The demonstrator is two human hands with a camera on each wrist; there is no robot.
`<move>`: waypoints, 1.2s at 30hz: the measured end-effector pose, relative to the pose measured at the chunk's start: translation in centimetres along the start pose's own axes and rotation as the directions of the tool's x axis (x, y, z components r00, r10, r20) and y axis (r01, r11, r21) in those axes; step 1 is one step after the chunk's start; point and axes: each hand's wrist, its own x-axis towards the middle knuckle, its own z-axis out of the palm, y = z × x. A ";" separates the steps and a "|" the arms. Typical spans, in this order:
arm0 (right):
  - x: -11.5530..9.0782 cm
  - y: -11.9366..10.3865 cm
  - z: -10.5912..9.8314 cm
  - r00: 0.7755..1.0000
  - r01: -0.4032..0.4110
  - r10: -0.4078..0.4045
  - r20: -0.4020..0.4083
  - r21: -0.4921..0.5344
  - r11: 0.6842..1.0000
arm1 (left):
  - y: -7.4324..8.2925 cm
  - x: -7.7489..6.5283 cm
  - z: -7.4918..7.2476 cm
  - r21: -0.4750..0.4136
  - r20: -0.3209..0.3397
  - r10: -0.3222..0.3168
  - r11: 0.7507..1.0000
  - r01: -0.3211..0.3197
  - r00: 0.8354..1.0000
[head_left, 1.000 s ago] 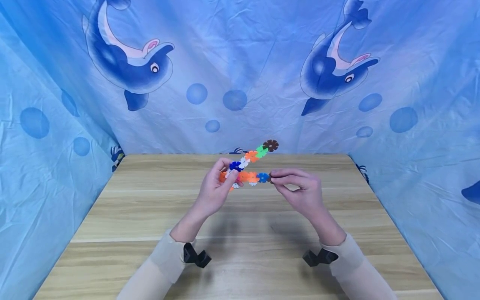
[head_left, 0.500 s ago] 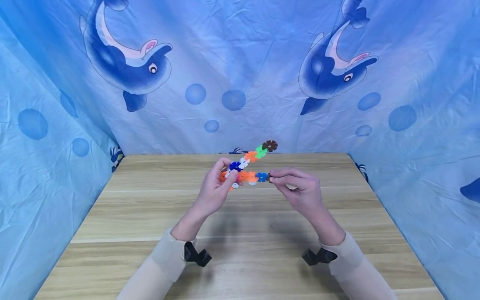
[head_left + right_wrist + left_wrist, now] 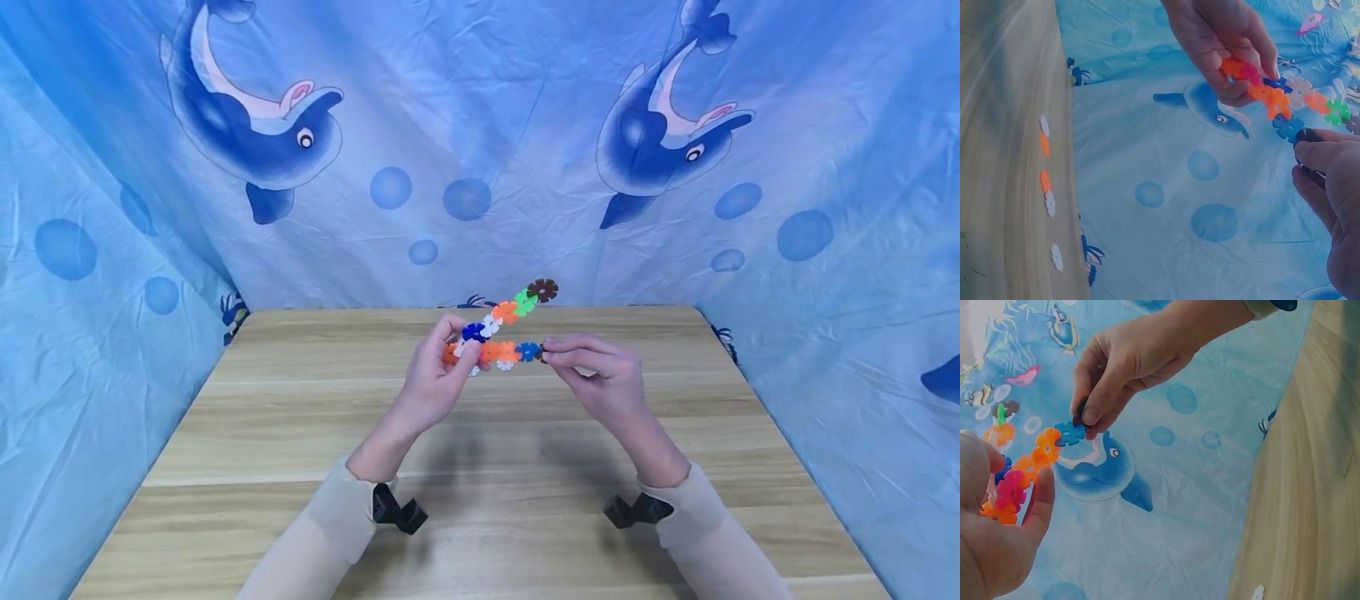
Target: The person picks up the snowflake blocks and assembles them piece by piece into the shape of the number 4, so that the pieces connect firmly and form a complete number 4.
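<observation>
My left hand (image 3: 442,367) grips a linked chain of plastic snowflake discs (image 3: 1047,447) above the table, thumb in front and fingers behind. One arm of the chain slants up and away through dark blue, white, orange and green to a brown end disc (image 3: 543,290). The other runs to the right through pink and orange to a blue disc (image 3: 1288,127). At that blue disc's far edge, my right hand (image 3: 600,371) pinches another brown snowflake disc (image 3: 1080,411) between thumb and fingers. The fingertips cover most of this disc.
Several loose white (image 3: 1056,257) and orange (image 3: 1045,181) discs lie on the wooden table (image 3: 480,517), near its far edge in the right wrist view. Blue dolphin-print cloth (image 3: 480,108) stands behind the table and along both sides.
My left hand and the chain have shifted very slightly to the right. The right hand keeps its pinch on the brown disc, almost still.
</observation>
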 end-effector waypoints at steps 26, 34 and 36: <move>0.2 -0.3 0.0 0.997 0.072 -0.072 -0.005 0.001 0.997 | -0.4 -0.4 0.3 -0.114 0.000 -0.051 0.992 0.051 0.999; 0.4 -0.3 0.0 0.989 0.139 -0.135 -0.053 0.059 0.989 | -0.4 -0.2 0.4 -0.204 -0.021 -0.014 0.979 0.009 1.000; 0.6 -0.2 -0.1 0.988 0.139 -0.133 -0.077 0.085 0.987 | -0.2 -0.1 0.5 -0.230 -0.020 0.001 0.973 -0.005 1.000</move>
